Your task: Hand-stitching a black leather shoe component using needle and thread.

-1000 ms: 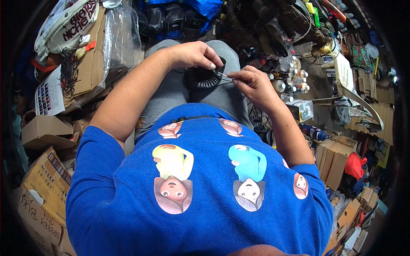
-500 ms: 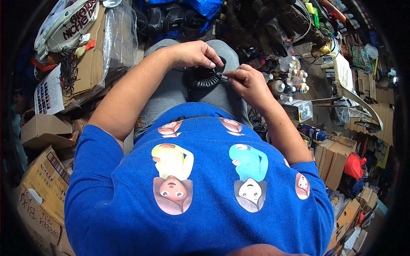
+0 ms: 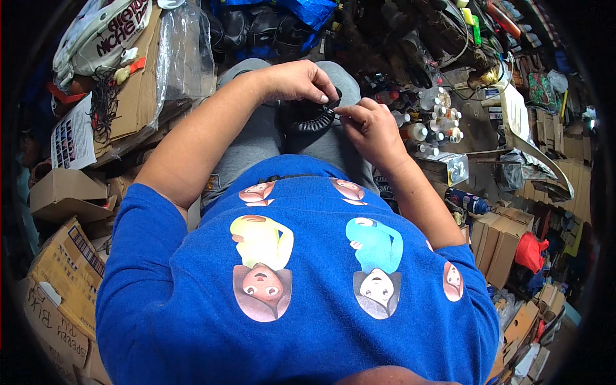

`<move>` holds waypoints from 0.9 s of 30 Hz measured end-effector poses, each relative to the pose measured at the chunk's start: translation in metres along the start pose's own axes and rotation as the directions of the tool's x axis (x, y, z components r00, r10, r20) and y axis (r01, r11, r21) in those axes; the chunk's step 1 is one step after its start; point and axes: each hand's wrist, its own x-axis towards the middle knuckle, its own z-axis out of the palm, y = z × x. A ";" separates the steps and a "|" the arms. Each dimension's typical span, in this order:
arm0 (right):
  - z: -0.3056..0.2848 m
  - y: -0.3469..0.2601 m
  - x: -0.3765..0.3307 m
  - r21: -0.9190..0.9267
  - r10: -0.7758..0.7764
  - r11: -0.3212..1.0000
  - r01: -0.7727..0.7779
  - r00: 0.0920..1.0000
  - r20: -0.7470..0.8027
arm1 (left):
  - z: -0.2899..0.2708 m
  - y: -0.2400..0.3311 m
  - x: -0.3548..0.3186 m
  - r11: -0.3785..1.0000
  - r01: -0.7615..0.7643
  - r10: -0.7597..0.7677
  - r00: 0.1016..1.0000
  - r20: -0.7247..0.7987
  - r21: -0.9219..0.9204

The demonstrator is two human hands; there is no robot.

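Cardboard boxes (image 3: 68, 196), left; bottles (image 3: 444, 120), right; black ridged piece (image 3: 309, 124), on the lap (image 3: 253, 138); left hand (image 3: 307, 83), pinching its edge; right hand (image 3: 373, 128), gripping slim tool (image 3: 333, 111); advisable: piece held steady, left hand clear of the tool's tip.

Left of the left hand (image 3: 307, 83), flattened cardboard (image 3: 138, 102); beyond that hand, blue sheeting (image 3: 317, 13); right of the right hand (image 3: 372, 131), clustered bottles (image 3: 417, 132), dim grey-brown floor (image 3: 478, 131) and cardboard boxes (image 3: 500, 247).

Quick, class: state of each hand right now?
Left hand: closed on the edge of a black ribbed piece.
Right hand: closed, holding a thin tool.
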 end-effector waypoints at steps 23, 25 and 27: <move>-0.001 0.023 0.012 0.319 0.146 0.931 -0.180 0.981 0.128 | -0.007 -0.006 0.002 0.990 -0.073 0.073 0.997 0.003 0.121; -0.003 0.019 0.012 0.327 0.193 0.916 -0.232 0.970 0.147 | -0.006 -0.004 0.000 0.987 -0.078 0.082 0.996 -0.021 0.138; 0.008 0.026 0.012 0.365 0.158 0.911 -0.193 0.980 0.123 | -0.006 0.000 0.004 0.986 -0.067 0.068 0.998 -0.001 0.154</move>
